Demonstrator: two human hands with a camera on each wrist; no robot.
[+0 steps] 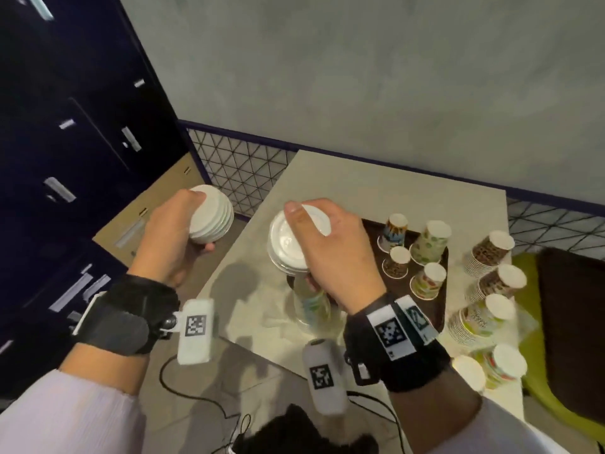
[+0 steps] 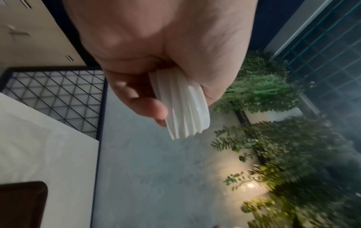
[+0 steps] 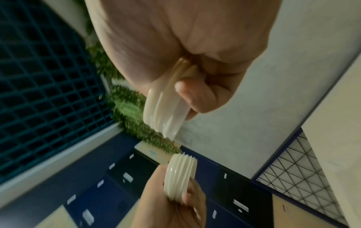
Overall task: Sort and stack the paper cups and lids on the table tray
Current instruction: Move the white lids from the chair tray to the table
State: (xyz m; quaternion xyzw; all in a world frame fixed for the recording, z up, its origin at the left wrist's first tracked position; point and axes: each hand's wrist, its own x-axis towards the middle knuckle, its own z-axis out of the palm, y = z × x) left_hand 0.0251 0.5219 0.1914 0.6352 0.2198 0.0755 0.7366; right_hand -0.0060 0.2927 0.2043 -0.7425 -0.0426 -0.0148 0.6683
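Observation:
My left hand (image 1: 183,231) grips a stack of several white lids (image 1: 211,214) out past the table's left edge; the left wrist view shows the same stack of lids (image 2: 183,108) edge-on between thumb and fingers. My right hand (image 1: 324,244) holds a second stack of white lids (image 1: 288,240) over the table's near left part, thumb across the top; these lids (image 3: 166,108) show in the right wrist view, with the left hand's lids (image 3: 179,174) below. Under my right hand stands a tall stack of patterned cups (image 1: 311,306). Several upturned paper cups (image 1: 429,244) sit on the dark brown tray (image 1: 440,309).
More stacks of upturned patterned cups (image 1: 487,253) stand on the white table (image 1: 376,188) right of the tray. Dark blue lockers (image 1: 65,142) and a cardboard box (image 1: 144,211) lie left. A wire mesh panel (image 1: 239,168) runs behind. Cables (image 1: 203,398) cross the floor.

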